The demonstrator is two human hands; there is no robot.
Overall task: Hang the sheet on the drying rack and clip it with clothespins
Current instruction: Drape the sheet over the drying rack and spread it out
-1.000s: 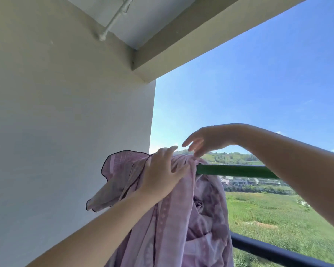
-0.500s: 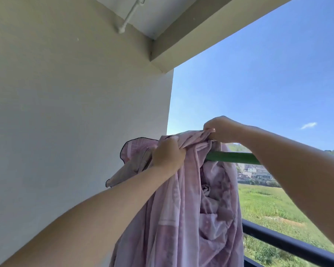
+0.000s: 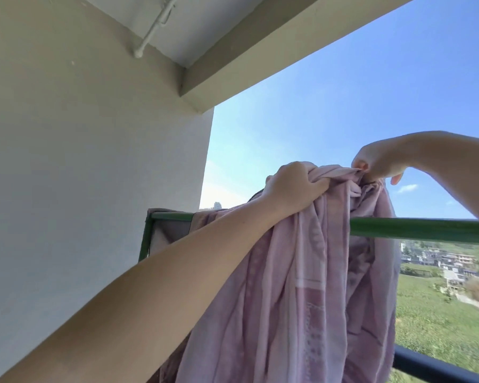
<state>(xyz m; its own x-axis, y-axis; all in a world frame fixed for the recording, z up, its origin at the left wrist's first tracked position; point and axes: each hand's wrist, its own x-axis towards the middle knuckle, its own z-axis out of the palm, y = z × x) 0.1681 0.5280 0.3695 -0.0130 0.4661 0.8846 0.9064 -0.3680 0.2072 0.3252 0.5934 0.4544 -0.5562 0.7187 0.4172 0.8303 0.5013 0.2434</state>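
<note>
Left hand (image 3: 293, 186) clutching bunched pink sheet (image 3: 302, 286), right hand (image 3: 378, 164) pinching its top fold, sheet hanging over green rack (image 3: 415, 229)

Bare forearms (image 3: 177, 286); no sleeves or jewellery

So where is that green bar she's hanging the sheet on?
In the head view, the green bar runs level across the middle right, behind the bunched pink sheet, below both hands and above the dark balcony railing.
</note>
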